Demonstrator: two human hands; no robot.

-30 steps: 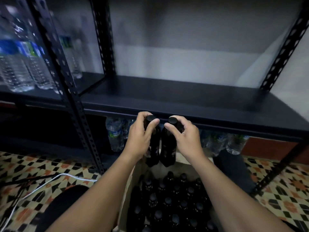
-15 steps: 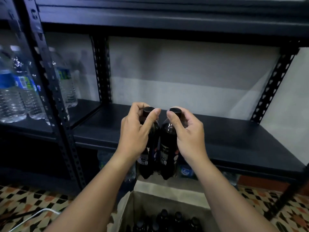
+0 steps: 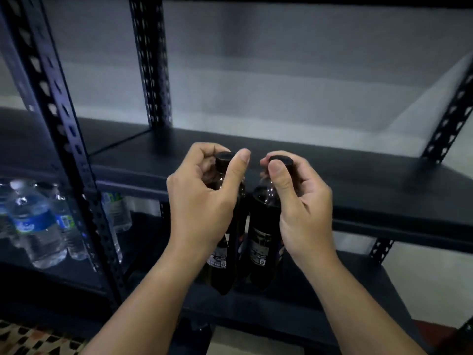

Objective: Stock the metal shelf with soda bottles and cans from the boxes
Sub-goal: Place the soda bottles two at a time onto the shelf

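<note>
Two dark soda bottles with black caps hang side by side in front of the black metal shelf (image 3: 358,175). My left hand (image 3: 202,201) grips the neck of the left soda bottle (image 3: 225,267). My right hand (image 3: 302,206) pinches the neck of the right soda bottle (image 3: 261,237) just under its cap. Both bottles are upright, their caps level with the middle shelf board and their bases in front of the lower shelf board (image 3: 332,303). The box they came from is out of view.
Clear water bottles (image 3: 38,226) stand on the lower board of the neighbouring shelf unit at the left. A slotted upright post (image 3: 64,139) separates the two units. Another post (image 3: 153,65) stands at the back. Patterned floor tiles (image 3: 30,339) show at the bottom left.
Both hands have lifted the two soda bottles up out of the box to shelf height. The view has risen, so the box has dropped out of sight.
</note>
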